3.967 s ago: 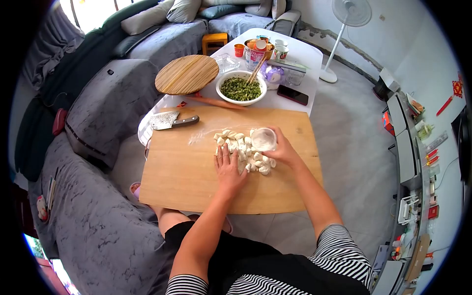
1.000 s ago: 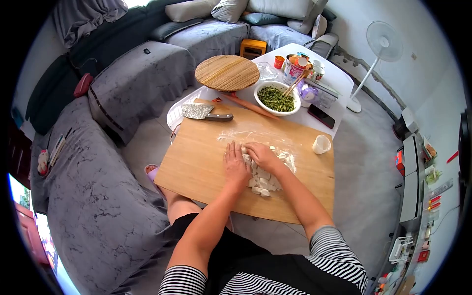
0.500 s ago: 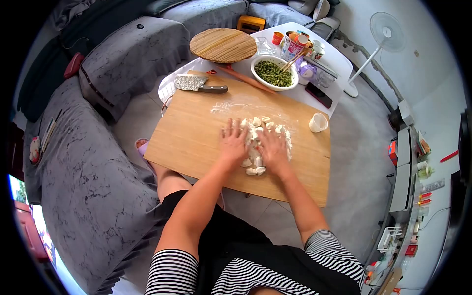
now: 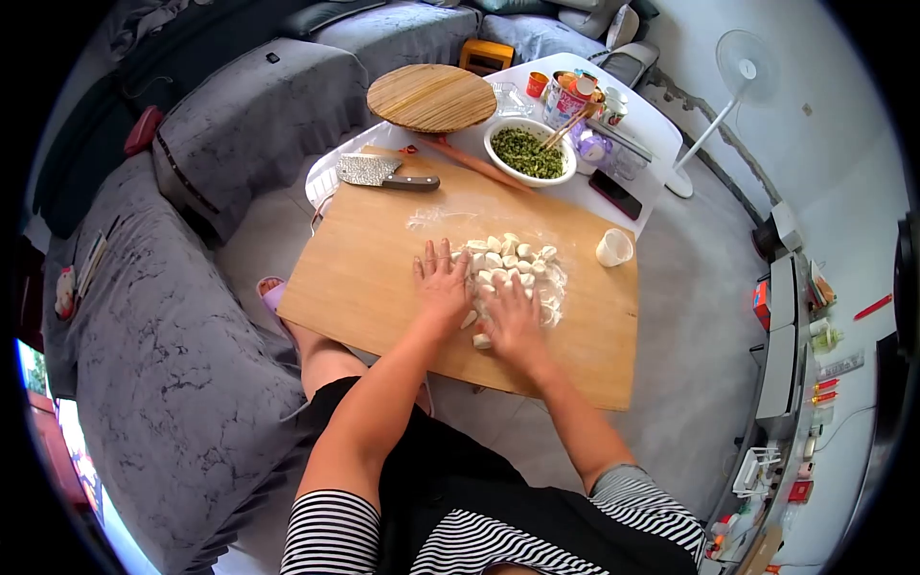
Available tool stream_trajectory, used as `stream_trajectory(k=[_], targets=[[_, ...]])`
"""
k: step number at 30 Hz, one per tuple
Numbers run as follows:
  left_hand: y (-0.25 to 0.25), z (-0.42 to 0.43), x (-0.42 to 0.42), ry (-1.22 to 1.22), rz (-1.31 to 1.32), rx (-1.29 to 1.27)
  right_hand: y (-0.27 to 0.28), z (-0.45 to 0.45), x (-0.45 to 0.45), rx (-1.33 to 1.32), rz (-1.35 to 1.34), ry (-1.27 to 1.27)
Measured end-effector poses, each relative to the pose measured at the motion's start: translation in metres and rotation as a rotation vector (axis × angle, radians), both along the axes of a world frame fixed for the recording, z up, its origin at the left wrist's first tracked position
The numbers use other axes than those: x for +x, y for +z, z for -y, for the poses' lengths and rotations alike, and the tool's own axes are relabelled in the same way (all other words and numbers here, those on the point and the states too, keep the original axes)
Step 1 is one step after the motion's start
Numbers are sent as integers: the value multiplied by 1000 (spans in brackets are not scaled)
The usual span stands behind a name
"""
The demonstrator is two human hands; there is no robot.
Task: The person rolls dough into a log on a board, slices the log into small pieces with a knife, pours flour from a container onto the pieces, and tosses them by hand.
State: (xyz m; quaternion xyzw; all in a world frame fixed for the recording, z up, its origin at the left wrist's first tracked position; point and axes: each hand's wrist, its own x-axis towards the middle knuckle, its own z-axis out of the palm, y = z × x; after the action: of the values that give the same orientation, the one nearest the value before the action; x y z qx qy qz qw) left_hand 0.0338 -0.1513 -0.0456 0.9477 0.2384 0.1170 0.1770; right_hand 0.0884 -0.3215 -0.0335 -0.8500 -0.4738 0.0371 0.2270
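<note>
Several small white dough pieces (image 4: 508, 251) lie bunched on the floured wooden board (image 4: 355, 259). My left hand (image 4: 444, 285) rests at the left edge of the bunch, fingers spread and pointing away from me. Over the near part of the pieces lies my right hand (image 4: 511, 316), its fingers apart, covering some of them. One dough piece (image 4: 481, 341) sits just left of my right palm, on the near side. Loose flour (image 4: 553, 305) is smeared around the pieces. Neither hand grips anything that I can see.
A cleaver (image 4: 388, 174) lies at the board's far left, near a rolling pin (image 4: 474, 163). Beyond are a bowl of chopped green filling (image 4: 529, 155) with chopsticks, a round woven lid (image 4: 431, 98) and a phone (image 4: 614, 195). A plastic cup (image 4: 614, 248) stands on the board's right.
My right hand has moved left and nearer to me, uncovering dough pieces behind it. The left hand has shifted slightly left. The pieces now lie closer together.
</note>
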Motion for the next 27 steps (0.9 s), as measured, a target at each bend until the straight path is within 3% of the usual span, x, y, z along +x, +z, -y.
stream_trajectory(k=[2, 5, 8, 10, 14, 18, 21, 23, 27], targets=[[-7, -4, 3, -22, 26, -9, 13, 10, -28, -144, 197, 47], [-15, 21, 4, -138, 190, -139, 5, 20, -3, -162, 186, -84], [14, 52, -10, -260, 35, -12, -5, 12, 29, -120, 209, -204], [6, 49, -9, -271, 13, 40, -13, -2, 45, 11, 185, -209], [-9, 8, -3, -112, 122, 49, -3, 12, 29, 63, 104, 9], [-13, -3, 1, 66, 117, 44, 1, 50, 31, -107, 203, -112], [-2, 18, 1, -82, 176, 5, -6, 37, 51, 99, 169, -142], [8, 26, -6, -361, 194, 89, -4, 16, 52, 187, 66, -109], [-12, -7, 0, -474, 351, -29, -1, 24, 45, 251, -43, 80]])
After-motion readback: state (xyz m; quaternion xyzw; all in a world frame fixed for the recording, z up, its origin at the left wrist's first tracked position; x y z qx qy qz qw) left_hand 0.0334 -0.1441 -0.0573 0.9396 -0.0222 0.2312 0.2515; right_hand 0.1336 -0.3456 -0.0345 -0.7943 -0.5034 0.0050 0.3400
